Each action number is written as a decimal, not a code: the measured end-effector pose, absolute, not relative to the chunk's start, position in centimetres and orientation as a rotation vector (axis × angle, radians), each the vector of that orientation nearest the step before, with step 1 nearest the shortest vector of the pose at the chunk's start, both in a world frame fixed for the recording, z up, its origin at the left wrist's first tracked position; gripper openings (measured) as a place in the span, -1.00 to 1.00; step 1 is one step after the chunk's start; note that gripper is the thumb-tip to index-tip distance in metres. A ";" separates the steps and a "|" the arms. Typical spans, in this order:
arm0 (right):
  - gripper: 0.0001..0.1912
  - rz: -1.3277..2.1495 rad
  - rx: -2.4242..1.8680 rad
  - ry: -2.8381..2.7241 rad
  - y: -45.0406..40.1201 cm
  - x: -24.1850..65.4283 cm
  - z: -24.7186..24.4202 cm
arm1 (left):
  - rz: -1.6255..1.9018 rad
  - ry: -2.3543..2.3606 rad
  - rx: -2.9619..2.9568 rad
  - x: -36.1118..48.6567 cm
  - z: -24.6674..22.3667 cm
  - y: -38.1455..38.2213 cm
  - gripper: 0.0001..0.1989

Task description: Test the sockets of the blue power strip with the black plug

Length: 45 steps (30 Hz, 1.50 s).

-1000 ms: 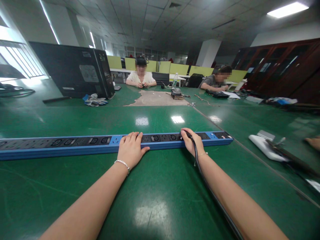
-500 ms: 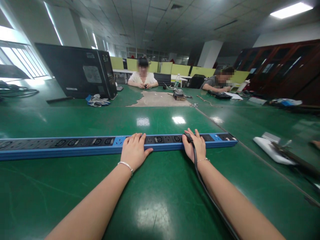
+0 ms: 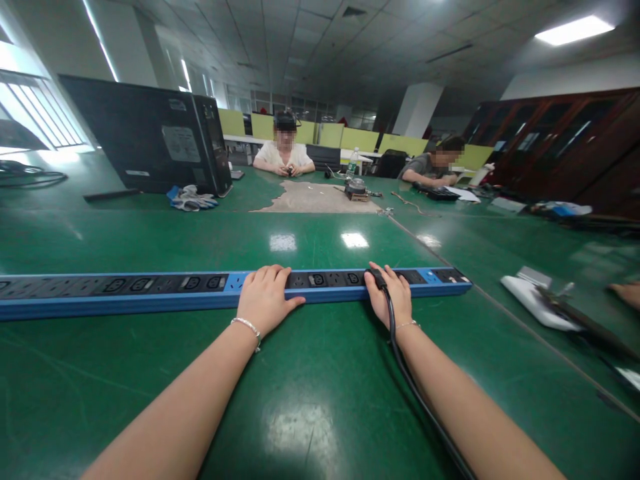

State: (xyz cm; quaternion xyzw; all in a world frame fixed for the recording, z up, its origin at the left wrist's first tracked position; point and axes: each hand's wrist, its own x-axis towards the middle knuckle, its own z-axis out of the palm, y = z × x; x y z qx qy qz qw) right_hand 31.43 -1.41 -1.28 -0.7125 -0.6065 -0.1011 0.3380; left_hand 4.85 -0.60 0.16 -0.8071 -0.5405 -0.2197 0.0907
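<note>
A long blue power strip (image 3: 320,295) with black sockets lies across the table in front of me. My left hand (image 3: 265,297) grips it around the middle, fingers over the top and thumb along the near side. Farther right, my right hand (image 3: 393,293) has its fingers around a black power plug (image 3: 379,278) at the strip's socket face. Whether the plug's front is inside a socket is hidden by my fingers. From the plug, a black power cord (image 3: 410,377) runs down beside my right forearm to the bottom edge.
The green table (image 3: 125,393) has a seam to the right. A black computer case (image 3: 150,140) and gloves (image 3: 191,198) stand at the back left. Two people sit across the table. At right are a white device (image 3: 537,303) and part of another person's hand (image 3: 625,292).
The view has shifted slightly. My right hand's fingers have drawn in closer around the plug. My left hand stays on the power strip, and the other person's hand at right shows more.
</note>
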 end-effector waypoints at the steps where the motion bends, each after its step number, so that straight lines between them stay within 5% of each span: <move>1: -0.59 -0.262 -1.860 -1.577 -1.4 31.4 -1.3 | -0.659 -1.611 -2.396 4.9 0.1 -0.6 -0.41; 45: -0.61 -0.249 -1.743 -1.434 -0.9 31.1 -2.1 | -0.581 -1.597 -2.374 3.3 0.1 -0.1 -0.35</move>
